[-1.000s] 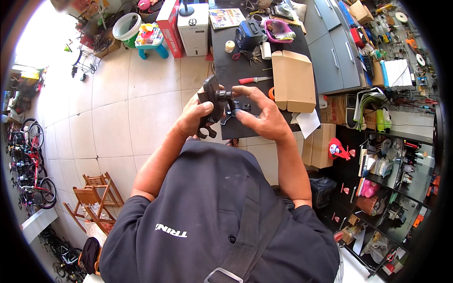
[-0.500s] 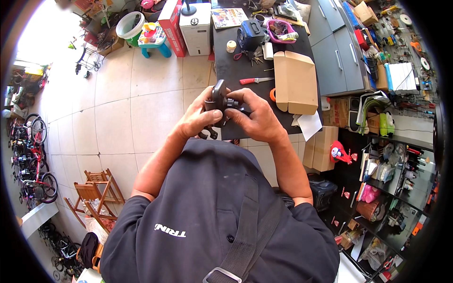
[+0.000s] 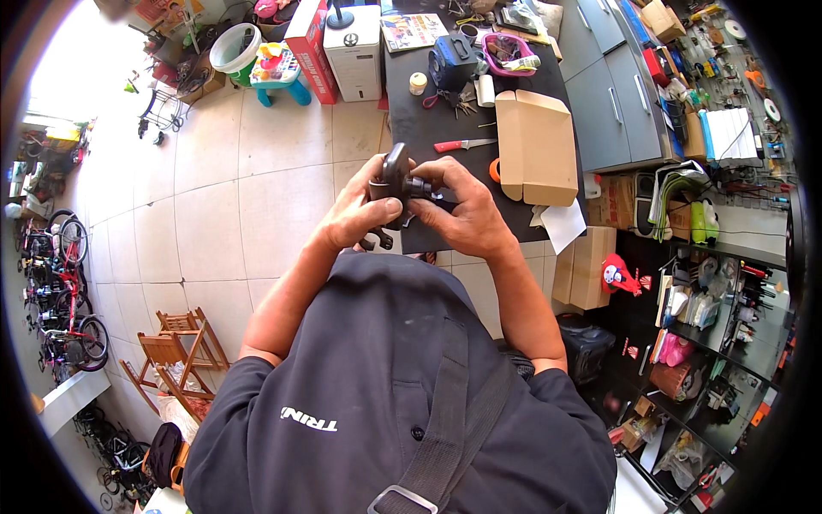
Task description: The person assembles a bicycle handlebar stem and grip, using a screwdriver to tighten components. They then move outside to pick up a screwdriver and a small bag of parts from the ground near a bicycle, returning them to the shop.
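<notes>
Just above the near left edge of the dark table (image 3: 467, 184), both hands are at a black phone holder (image 3: 396, 171), which looks like the clamp-on kind for a handlebar. My left hand (image 3: 353, 218) grips its flat, upright body from the left, thumb across the near side. The fingers and thumb of my right hand (image 3: 467, 212) are closed round the ribbed black knob (image 3: 419, 187) on the holder's right side. A curved black clamp (image 3: 378, 241) hangs below, partly hidden by my left hand.
On the table lie a red-handled knife (image 3: 465, 145), an open cardboard box (image 3: 536, 146), an orange ring (image 3: 495, 170) and a white paper (image 3: 562, 225). Further back stand a blue-black device (image 3: 452, 62) and a pink basket (image 3: 511, 56). A wooden chair (image 3: 175, 355) stands on the floor at left.
Both hands keep their hold on the phone holder. The clamp below has turned slightly and shows less. The view has shifted a little.
</notes>
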Demonstrator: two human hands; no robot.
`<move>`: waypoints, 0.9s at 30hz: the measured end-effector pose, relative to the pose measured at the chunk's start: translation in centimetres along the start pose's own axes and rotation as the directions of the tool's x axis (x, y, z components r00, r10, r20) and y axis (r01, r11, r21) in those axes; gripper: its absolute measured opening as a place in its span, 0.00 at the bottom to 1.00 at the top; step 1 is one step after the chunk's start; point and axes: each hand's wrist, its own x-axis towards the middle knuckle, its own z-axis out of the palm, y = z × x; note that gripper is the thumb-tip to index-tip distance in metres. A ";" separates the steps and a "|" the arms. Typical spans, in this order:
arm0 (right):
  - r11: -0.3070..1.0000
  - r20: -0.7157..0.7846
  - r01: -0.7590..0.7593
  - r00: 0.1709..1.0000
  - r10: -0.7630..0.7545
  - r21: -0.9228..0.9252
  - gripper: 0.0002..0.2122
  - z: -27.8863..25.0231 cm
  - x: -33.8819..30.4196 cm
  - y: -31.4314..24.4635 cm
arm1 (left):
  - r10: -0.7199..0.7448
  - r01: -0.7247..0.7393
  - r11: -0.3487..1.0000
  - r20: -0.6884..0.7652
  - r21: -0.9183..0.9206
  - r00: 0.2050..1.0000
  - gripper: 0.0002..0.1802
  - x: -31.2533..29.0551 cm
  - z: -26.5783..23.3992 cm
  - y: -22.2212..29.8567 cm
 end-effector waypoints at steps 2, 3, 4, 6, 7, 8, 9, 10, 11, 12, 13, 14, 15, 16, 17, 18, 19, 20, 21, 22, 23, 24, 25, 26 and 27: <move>0.998 -0.069 0.009 0.998 -0.004 0.060 0.16 0.9 -0.2 0.5 | -0.004 0.004 1.000 0.007 0.008 1.000 0.44 0.1 -0.1 0.0; 0.996 -0.102 0.016 0.995 -0.007 0.088 0.15 1.1 -0.2 0.7 | -0.009 0.009 1.000 -0.001 -0.004 1.000 0.44 0.1 0.1 0.2; 0.990 -0.095 -0.024 0.995 0.037 0.137 0.16 1.2 -0.3 0.5 | -0.015 0.015 1.000 -0.008 -0.016 1.000 0.44 0.0 0.4 0.5; 0.967 -0.073 -0.103 0.990 0.123 0.234 0.16 1.2 -0.4 0.1 | -0.032 0.032 0.999 -0.014 -0.006 0.999 0.45 -0.1 0.6 0.7; 0.968 -0.023 -0.173 0.983 0.180 0.184 0.17 0.8 -0.3 0.0 | -0.044 0.045 0.999 -0.014 0.016 0.999 0.47 -0.3 0.6 0.7; 0.962 0.025 -0.239 0.971 0.238 0.129 0.17 0.3 -0.1 -0.2 | -0.057 0.057 0.998 -0.015 0.038 0.998 0.49 -0.4 0.6 0.6; 0.951 0.067 -0.303 0.952 0.298 0.069 0.18 0.0 -0.1 -0.3 | -0.074 0.074 0.996 -0.014 0.050 0.997 0.49 -0.4 0.6 0.8; 0.966 0.063 -0.256 0.965 0.253 0.044 0.18 0.0 -0.2 -0.3 | -0.090 0.091 0.994 -0.013 0.062 0.996 0.49 -0.6 0.6 1.1; 0.978 0.061 -0.209 0.976 0.207 0.019 0.19 0.1 -0.3 -0.1 | -0.107 0.108 0.991 -0.013 0.074 0.994 0.49 -0.6 0.5 1.3; 0.987 0.061 -0.160 0.985 0.159 -0.002 0.20 0.2 -0.6 0.2 | -0.096 0.096 0.994 -0.010 0.051 0.995 0.48 -0.7 0.3 0.9; 0.991 -0.028 -0.103 0.994 0.106 0.089 0.19 0.9 -0.8 0.4 | -0.084 0.085 0.996 -0.007 0.027 0.996 0.46 -0.6 -0.1 0.1; 0.991 -0.042 -0.079 0.996 0.084 0.104 0.19 1.3 -0.9 0.9 | -0.073 0.073 0.997 -0.004 0.003 0.997 0.44 -0.5 -0.2 -0.4; 0.992 -0.056 -0.055 0.997 0.062 0.117 0.18 1.5 -0.8 1.4 | -0.073 0.073 0.997 -0.018 0.003 0.997 0.44 -0.5 0.0 -0.2; 0.991 -0.071 -0.031 0.997 0.040 0.129 0.18 1.6 -0.8 1.5 | -0.074 0.074 0.997 -0.032 0.003 0.997 0.44 -0.6 0.3 0.3; 0.981 -0.057 -0.067 0.995 0.079 0.183 0.18 1.6 -0.9 1.3 | -0.074 0.074 0.997 -0.045 0.002 0.996 0.44 -0.6 0.6 0.5; 0.966 -0.039 -0.103 0.993 0.115 0.236 0.18 1.4 -1.0 0.4 | -0.073 0.072 0.997 -0.045 -0.011 0.996 0.44 -0.7 0.7 0.6; 0.948 -0.020 -0.138 0.989 0.150 0.288 0.18 1.3 -1.0 -0.1 | -0.071 0.070 0.997 -0.045 -0.024 0.996 0.44 -0.8 0.8 0.6; 0.941 0.028 -0.220 0.975 0.220 0.256 0.18 1.2 -0.9 0.0 | -0.070 0.068 0.997 -0.044 -0.036 0.997 0.44 -0.9 0.9 0.7; 0.928 0.072 -0.301 0.954 0.292 0.221 0.18 0.9 -0.8 0.2 | -0.076 0.076 0.997 -0.043 -0.005 0.996 0.44 -0.9 0.9 0.8; 0.908 0.114 -0.379 0.925 0.363 0.182 0.18 0.6 -0.9 0.4 | -0.083 0.084 0.996 -0.042 0.027 0.996 0.44 -1.0 0.8 1.0; 0.894 0.196 -0.425 0.897 0.396 0.139 0.17 0.3 -1.1 0.8 | -0.089 0.091 0.994 -0.042 0.059 0.995 0.44 -1.0 0.8 1.2; 0.935 0.127 -0.321 0.944 0.303 0.151 0.17 0.5 -1.2 0.9 | -0.080 0.081 0.995 -0.028 0.053 0.996 0.45 -1.0 0.7 1.0; 0.965 0.056 -0.212 0.977 0.206 0.155 0.17 1.0 -1.5 0.8 | -0.071 0.071 0.996 -0.014 0.047 0.997 0.45 -1.0 0.6 0.7; 0.983 -0.015 -0.101 0.994 0.105 0.150 0.17 1.4 -1.6 0.9 | -0.061 0.061 0.997 0.000 0.040 0.998 0.45 -0.9 0.5 0.6; 0.989 -0.065 -0.061 0.995 0.070 0.132 0.19 1.7 -1.6 1.3 | -0.078 0.078 0.996 -0.005 0.033 0.997 0.46 -0.9 0.7 0.9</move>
